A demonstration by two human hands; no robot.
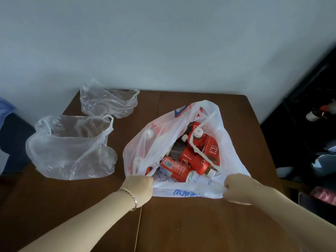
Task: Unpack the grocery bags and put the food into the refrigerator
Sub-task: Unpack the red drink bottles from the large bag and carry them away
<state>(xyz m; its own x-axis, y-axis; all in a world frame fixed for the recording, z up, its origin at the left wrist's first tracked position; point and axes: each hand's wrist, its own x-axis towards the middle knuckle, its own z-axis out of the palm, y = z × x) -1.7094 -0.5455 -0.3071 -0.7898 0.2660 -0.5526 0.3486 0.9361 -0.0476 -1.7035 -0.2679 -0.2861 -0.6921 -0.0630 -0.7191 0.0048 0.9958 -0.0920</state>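
Two hands, left (139, 190) and right (236, 189), each clamped on the near rim of the white bag (225, 142), spread it to expose red bottles (192, 160).

Open white bag (183, 190), red bottles (192, 160) inside

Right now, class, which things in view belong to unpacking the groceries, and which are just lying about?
Belong to the job: white bag, gripped at its rim by the left hand and right hand; red bottles inside it.
Lying about: near clear bag and far clear bag, both seemingly empty; table.
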